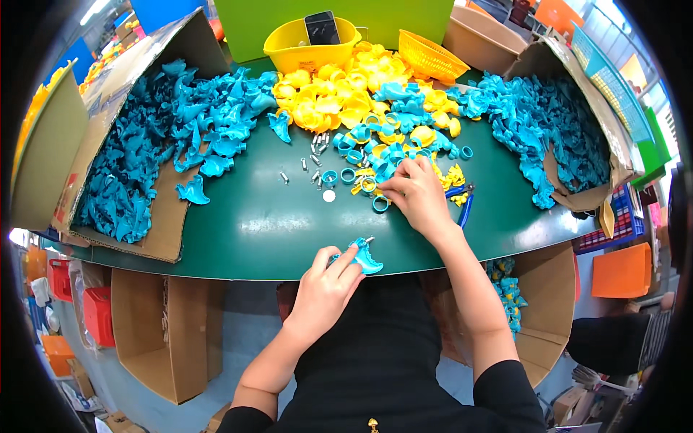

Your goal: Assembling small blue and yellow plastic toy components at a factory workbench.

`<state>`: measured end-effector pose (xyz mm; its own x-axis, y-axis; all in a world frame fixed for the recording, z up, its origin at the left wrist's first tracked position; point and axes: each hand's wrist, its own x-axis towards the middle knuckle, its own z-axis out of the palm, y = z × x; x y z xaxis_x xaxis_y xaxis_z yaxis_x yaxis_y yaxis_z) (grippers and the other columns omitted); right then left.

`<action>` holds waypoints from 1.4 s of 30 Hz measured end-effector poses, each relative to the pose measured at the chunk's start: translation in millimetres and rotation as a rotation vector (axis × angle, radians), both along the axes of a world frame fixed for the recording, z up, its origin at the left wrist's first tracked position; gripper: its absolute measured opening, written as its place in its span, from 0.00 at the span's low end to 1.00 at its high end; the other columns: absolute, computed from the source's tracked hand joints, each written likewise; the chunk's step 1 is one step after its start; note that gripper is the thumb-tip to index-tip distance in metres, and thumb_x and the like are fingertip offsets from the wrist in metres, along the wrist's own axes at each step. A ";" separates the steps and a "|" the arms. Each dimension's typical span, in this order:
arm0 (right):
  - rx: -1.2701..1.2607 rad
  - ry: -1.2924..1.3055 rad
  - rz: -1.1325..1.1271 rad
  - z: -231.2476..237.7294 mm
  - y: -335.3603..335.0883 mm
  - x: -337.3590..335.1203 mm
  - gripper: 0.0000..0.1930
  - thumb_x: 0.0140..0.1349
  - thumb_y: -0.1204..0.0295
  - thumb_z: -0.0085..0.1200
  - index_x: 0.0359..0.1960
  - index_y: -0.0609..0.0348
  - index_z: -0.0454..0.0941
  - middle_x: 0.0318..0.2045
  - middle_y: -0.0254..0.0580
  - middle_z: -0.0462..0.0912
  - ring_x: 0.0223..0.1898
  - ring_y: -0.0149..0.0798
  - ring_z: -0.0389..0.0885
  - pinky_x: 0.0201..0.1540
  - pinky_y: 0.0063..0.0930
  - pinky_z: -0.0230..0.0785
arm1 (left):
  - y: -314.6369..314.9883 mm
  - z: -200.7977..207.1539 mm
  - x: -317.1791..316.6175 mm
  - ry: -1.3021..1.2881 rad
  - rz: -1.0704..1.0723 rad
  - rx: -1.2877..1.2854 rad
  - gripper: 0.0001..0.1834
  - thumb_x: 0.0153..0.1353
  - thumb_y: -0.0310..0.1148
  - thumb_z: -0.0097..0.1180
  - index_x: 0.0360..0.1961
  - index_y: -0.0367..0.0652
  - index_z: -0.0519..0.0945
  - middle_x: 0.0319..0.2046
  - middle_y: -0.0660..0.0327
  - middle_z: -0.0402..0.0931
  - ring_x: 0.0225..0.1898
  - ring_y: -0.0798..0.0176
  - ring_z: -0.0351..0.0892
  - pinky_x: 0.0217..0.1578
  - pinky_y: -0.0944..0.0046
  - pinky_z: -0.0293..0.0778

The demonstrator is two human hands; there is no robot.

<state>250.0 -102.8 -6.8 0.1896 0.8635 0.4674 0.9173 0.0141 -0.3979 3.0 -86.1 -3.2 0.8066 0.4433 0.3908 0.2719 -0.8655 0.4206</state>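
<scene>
My left hand [325, 289] is closed round a blue molded plastic piece [369, 261] just over the table's near edge. A small metal piece, like a spring or pin, sticks out at the top of it. Farther right, my right hand [417, 195] is bent down at a heap of small blue and yellow rings [390, 155], thumb and fingers pinched together. What lies between those fingertips, if anything, I cannot make out. Loose blue rings [348, 175] and a white disc [329, 195] lie just left of them. Several small metal springs or pins [315, 159] are scattered beyond.
Blue molded pieces spill from cardboard boxes at left [162, 216] and right [556, 169]. Yellow shells [325, 101] are heaped at the back, before a yellow basin [303, 54] with a phone [322, 29]. Blue-handled pliers [465, 209] lie right of my right hand on the green table [253, 231].
</scene>
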 end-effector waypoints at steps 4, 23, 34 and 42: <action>0.117 -0.095 -0.013 3.2 -4.0 -3.5 0.07 0.51 0.77 0.67 0.31 0.55 0.83 0.35 0.36 0.78 0.45 0.45 0.73 0.45 0.38 0.70 | -1.1 -9.8 6.8 -0.094 0.009 -0.033 0.12 0.47 0.24 0.71 0.34 0.39 0.82 0.42 0.60 0.81 0.44 0.52 0.77 0.42 0.57 0.79; 0.256 0.224 -0.056 -32.3 -67.0 -85.8 0.10 0.49 0.83 0.67 0.33 0.61 0.83 0.30 0.41 0.83 0.34 0.44 0.81 0.35 0.34 0.73 | -5.6 -19.9 15.5 -0.153 0.028 -0.043 0.12 0.46 0.23 0.71 0.33 0.39 0.83 0.39 0.60 0.83 0.46 0.50 0.78 0.42 0.56 0.78; 0.100 0.075 0.023 -19.8 -93.5 -101.5 0.21 0.56 0.78 0.61 0.53 0.62 0.80 0.45 0.48 0.84 0.45 0.49 0.82 0.49 0.39 0.76 | 2.7 -18.7 12.2 -0.070 -0.045 0.016 0.13 0.49 0.20 0.63 0.39 0.37 0.82 0.44 0.57 0.81 0.51 0.49 0.75 0.46 0.55 0.81; 0.203 0.169 -0.510 7.2 -37.9 87.9 0.09 0.65 0.69 0.58 0.41 0.61 0.85 0.37 0.46 0.87 0.39 0.42 0.85 0.43 0.33 0.75 | -12.2 -26.7 -20.3 0.006 0.055 0.214 0.11 0.50 0.23 0.64 0.36 0.39 0.78 0.50 0.59 0.78 0.61 0.43 0.67 0.61 0.40 0.68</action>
<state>337.9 -140.7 0.5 0.6451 0.5392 0.5413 0.7520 -0.3226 -0.5749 -17.3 -98.3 -29.9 0.7864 0.3941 0.4756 0.3231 -0.9187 0.2270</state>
